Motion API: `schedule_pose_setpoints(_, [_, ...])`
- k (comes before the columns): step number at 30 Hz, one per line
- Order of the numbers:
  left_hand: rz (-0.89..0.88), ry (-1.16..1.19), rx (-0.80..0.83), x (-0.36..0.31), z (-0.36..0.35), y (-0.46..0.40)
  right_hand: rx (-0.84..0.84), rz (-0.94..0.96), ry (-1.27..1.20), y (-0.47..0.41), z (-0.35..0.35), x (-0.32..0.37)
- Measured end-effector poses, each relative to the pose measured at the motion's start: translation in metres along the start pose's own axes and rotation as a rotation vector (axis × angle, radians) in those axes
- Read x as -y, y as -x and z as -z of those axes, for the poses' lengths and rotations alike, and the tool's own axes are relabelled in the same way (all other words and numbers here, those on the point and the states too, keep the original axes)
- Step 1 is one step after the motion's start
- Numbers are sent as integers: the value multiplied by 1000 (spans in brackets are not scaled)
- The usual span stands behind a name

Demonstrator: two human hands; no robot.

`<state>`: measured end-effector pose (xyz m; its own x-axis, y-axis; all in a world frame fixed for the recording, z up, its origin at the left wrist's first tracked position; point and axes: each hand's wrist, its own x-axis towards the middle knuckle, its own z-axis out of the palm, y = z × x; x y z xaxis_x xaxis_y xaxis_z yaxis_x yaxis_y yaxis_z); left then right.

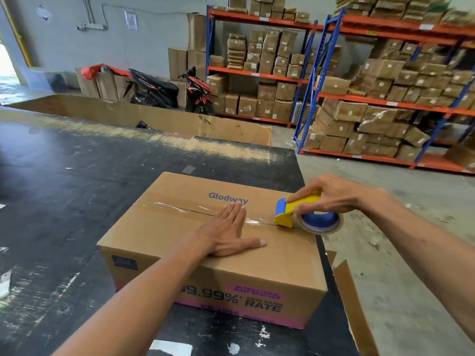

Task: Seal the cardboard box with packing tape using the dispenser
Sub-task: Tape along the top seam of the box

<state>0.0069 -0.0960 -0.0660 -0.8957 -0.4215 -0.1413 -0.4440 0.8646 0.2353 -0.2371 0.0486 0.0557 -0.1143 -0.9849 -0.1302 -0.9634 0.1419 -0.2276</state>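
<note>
Black and scuffed, the worktable (77,201) carries a closed cardboard box (180,253) near its right edge, printed "Glodway" on top and "99.99% RATE" on its near side. Flat on the lid lies the left hand (226,235), fingers straight and thumb spread, pressing down on the clear packing tape (174,209) that runs along the centre seam. Toward the box's right end, the right hand (334,196) grips the yellow and blue tape dispenser (303,214), whose front edge touches the seam. Beyond the table stand a long open carton (154,116), a parked scooter (159,91), and orange and blue racks (385,104) stacked with brown boxes.
</note>
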Motion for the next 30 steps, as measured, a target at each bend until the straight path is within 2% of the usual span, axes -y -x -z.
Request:
schedule_pose_setpoints(10, [6,-34,-10,-8,6,4,19,-23,80,6,-7,6])
schedule_pose_setpoints(13, [-40,-77,-13,-34,6,-2,14,-26,71,6,-7,5])
schedule_pose_setpoints(18, [-87,-4,10,-78,-12,-22,72,-71,88,4,-4,2])
schedule_pose_setpoints(30, [-135,-9,6,-37,-9,-8,-10,-21,165,-6,-20,23])
